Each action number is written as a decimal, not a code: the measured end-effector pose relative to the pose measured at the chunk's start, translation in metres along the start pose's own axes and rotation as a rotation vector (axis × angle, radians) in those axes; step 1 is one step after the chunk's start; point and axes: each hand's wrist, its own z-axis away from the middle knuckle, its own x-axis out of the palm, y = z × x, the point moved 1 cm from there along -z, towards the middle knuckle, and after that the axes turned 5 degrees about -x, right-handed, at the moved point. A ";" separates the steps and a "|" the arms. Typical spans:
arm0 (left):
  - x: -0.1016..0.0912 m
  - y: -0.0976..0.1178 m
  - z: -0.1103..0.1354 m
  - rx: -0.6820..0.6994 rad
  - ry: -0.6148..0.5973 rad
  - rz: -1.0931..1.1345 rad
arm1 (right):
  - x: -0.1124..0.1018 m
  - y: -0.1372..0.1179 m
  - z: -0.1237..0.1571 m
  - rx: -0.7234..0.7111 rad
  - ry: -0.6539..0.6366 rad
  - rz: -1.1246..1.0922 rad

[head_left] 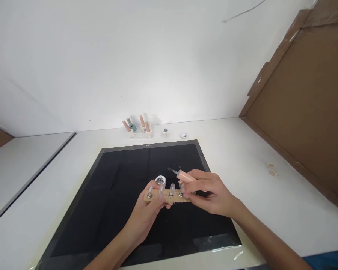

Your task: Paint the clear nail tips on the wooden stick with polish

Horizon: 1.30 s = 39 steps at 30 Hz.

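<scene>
My left hand [146, 215] grips the left end of a small wooden bar [166, 196] that carries several clear nail tips on metal pegs. My right hand [211, 191] is closed on a pink-handled polish brush [183, 175], its bristles pointing up and left. The fingers of that hand also touch the right end of the bar. Both hands hover over a black mat [121, 210]. A small round open pot [160, 180] sits on the mat just behind the bar.
Several nail polish bottles [138, 127] stand at the back by the white wall, with a small jar [165, 132] and a lid [183, 135] beside them. A brown cardboard panel [304, 112] leans at the right. Two small rings [272, 168] lie on the white table [270, 210].
</scene>
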 end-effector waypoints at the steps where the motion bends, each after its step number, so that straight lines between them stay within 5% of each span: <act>1: 0.000 0.000 0.000 0.000 0.008 0.008 | 0.000 0.000 0.000 0.004 0.003 -0.001; 14: -0.003 -0.003 -0.001 0.002 0.003 0.038 | 0.001 0.000 0.000 0.033 -0.009 -0.026; 26: -0.004 0.001 0.002 0.041 -0.029 -0.105 | -0.004 0.003 -0.001 0.305 0.224 -0.459; 39: -0.010 -0.005 -0.001 0.197 -0.114 -0.249 | 0.005 0.004 -0.005 0.643 0.070 -0.807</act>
